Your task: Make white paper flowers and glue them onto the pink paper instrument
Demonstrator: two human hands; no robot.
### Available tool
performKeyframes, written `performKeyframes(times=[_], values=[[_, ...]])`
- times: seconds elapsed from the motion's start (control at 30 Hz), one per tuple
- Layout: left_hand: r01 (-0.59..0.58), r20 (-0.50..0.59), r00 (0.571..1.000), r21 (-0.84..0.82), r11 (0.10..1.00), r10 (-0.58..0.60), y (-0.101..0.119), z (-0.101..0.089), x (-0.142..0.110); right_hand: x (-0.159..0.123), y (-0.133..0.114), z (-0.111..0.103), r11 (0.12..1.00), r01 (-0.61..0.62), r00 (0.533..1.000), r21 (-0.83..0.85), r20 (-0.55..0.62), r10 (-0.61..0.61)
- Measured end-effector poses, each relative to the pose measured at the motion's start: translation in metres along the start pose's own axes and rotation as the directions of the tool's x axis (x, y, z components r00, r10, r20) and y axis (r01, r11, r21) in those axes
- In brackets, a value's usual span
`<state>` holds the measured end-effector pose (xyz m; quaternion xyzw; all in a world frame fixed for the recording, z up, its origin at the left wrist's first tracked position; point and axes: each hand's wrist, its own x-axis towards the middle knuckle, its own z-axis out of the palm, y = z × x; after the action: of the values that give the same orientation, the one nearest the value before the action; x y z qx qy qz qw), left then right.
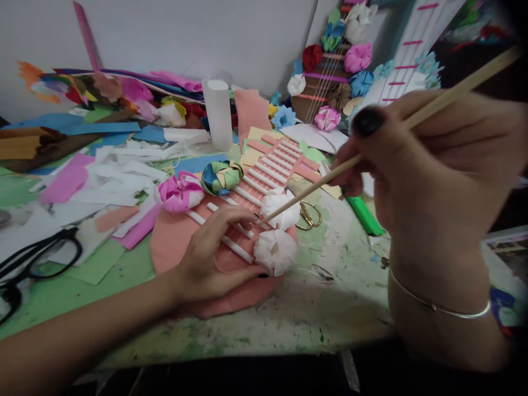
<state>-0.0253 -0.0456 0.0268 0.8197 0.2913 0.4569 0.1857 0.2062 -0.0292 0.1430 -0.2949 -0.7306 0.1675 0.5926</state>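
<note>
A pink paper guitar with white strips and thin strings lies on the table. My left hand rests on its body, thumb and fingers apart, with the thumb tip against the lower white paper flower. My right hand is closed around a thin wooden stick. The stick slants down to the left, its tip close to my left fingertips and the upper white paper flower. A pink paper flower and a blue-green paper flower sit on the guitar's far left edge.
Gold-handled scissors and a green tube lie right of the guitar. Paper scraps and black glasses cover the left side. Behind stand a white roll and a flower-covered paper guitar.
</note>
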Motion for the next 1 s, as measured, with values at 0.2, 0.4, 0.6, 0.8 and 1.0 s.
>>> performKeyframes(times=[0.2, 0.4, 0.6, 0.8, 1.0], values=[[0.018, -0.004, 1.0, 0.007, 1.0, -0.018, 0.0, 0.0, 0.0, -0.004, 0.006, 0.017, 0.996, -0.034, 0.974, 0.077, 0.224, 0.016], [0.0, -0.002, 1.0, 0.019, 1.0, 0.0, 0.0, 0.0, 0.0, -0.008, 0.004, 0.016, 0.997, -0.075, 0.959, -0.025, 0.273, 0.079], [-0.014, 0.001, 1.0, 0.04, 0.999, 0.014, 0.001, -0.001, 0.001, -0.008, 0.004, 0.016, 0.999, -0.034, 0.959, -0.042, 0.281, 0.044], [-0.001, 0.011, 1.0, 0.005, 1.0, 0.001, 0.0, -0.001, 0.001, -0.011, 0.005, 0.017, 0.999, -0.051, 0.964, -0.013, 0.259, 0.052], [-0.012, -0.001, 1.0, -0.007, 1.0, 0.012, 0.0, 0.0, 0.002, -0.014, 0.007, 0.018, 0.998, -0.007, 0.97, -0.063, 0.244, 0.022]])
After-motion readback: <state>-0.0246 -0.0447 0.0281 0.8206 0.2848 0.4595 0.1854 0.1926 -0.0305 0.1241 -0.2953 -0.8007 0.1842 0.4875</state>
